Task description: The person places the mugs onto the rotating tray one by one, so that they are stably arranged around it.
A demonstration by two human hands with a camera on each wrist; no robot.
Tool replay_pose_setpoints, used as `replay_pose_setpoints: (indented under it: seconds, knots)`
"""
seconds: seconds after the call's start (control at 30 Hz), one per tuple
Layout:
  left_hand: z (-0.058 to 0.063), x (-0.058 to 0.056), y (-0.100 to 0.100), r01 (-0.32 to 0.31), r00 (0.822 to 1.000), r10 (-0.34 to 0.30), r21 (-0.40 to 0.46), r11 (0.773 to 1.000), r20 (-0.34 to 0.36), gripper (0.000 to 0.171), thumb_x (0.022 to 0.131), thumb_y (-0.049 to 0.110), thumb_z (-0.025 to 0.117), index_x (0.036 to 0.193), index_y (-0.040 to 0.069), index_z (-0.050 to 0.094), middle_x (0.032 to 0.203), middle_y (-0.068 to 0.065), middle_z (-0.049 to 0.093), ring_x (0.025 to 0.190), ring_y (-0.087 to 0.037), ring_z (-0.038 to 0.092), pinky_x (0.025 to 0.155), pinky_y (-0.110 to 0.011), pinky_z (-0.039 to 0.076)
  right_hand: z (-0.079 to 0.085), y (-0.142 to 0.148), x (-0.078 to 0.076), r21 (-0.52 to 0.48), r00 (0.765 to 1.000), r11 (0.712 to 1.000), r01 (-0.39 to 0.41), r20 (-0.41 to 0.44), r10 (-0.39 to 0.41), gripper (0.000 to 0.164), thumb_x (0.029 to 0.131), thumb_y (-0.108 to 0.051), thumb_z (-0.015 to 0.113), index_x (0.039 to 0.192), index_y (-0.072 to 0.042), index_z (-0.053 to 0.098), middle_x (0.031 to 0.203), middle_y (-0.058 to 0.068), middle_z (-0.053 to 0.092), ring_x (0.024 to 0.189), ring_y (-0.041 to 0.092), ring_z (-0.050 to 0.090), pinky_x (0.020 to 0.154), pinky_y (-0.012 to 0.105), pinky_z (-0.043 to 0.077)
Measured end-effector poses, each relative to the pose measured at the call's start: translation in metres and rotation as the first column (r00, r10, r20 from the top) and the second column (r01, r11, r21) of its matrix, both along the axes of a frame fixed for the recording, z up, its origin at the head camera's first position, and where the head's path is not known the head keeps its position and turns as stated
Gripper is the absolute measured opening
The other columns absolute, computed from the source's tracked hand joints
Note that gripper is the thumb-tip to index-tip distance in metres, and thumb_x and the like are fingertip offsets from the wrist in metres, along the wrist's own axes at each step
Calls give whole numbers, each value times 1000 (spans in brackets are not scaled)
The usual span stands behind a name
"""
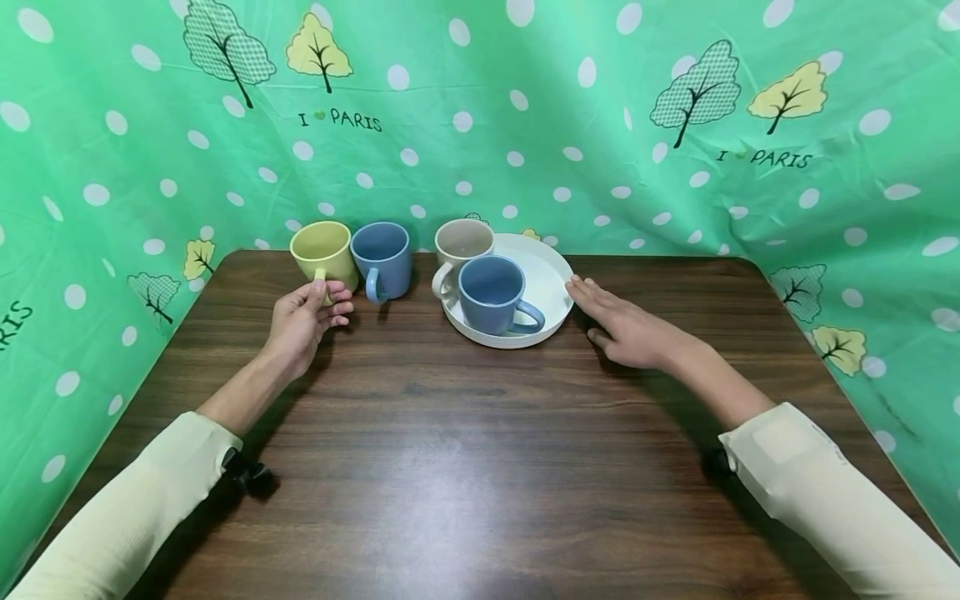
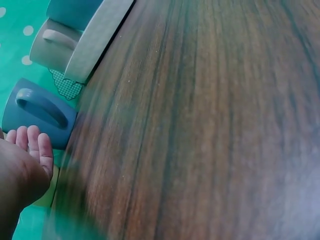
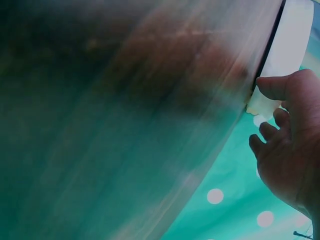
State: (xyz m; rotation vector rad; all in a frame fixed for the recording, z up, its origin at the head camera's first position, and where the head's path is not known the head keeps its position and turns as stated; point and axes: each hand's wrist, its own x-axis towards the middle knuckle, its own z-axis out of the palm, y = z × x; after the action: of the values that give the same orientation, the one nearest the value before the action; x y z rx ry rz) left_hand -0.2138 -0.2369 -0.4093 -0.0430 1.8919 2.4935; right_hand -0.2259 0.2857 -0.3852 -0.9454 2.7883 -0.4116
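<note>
At the back left of the table, my left hand (image 1: 307, 321) pinches the handle of a yellow mug (image 1: 330, 250). Close beside that mug stands a blue mug (image 1: 384, 250), its handle facing me. A round white tray (image 1: 551, 283) holds a beige mug (image 1: 463, 239) and a second blue mug (image 1: 491, 296). My right hand (image 1: 626, 325) lies with straight fingers, their tips at the tray's right rim. In the left wrist view the left hand (image 2: 27, 165) covers most of the yellow mug (image 2: 47, 192). The right wrist view shows the right hand (image 3: 290, 135) by the tray's side (image 3: 287, 45).
The dark wooden table (image 1: 450, 467) stretches toward me in front of the mugs and tray. Right behind its back edge hangs a green curtain (image 1: 510, 125) with white dots and printed trees, which also lines both sides.
</note>
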Motion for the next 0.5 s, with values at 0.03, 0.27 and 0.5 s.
replay_pose_setpoints:
  seconds: [0.03, 0.27, 0.5]
  knots:
    - [0, 0, 0, -2, 1000, 2, 3, 1000, 1, 33, 119, 32, 52, 121, 7, 73, 107, 3, 81, 95, -8, 79, 82, -23, 65, 0, 0, 1, 2, 1000, 1000, 0, 3, 0, 79, 113, -1, 56, 181, -5, 17, 189, 22, 14, 175, 49, 15, 141, 67, 23]
    - [0, 0, 2, -23, 1000, 23, 17, 1000, 1, 32, 118, 31, 54, 116, 9, 76, 105, 3, 82, 91, -8, 79, 80, -23, 65, 1, -3, 7, 15, 1000, 1000, 1, 14, -2, 80, 113, -2, 57, 181, -5, 16, 190, 21, 12, 176, 49, 10, 141, 68, 20]
    - [-1, 0, 3, -29, 1000, 29, 30, 999, -6, 30, 118, 29, 54, 113, 9, 76, 103, 3, 83, 90, -8, 79, 79, -22, 65, 4, -7, 14, 23, 1000, 1000, 4, 12, -4, 80, 113, -4, 58, 181, -7, 16, 190, 20, 13, 176, 48, 10, 141, 69, 21]
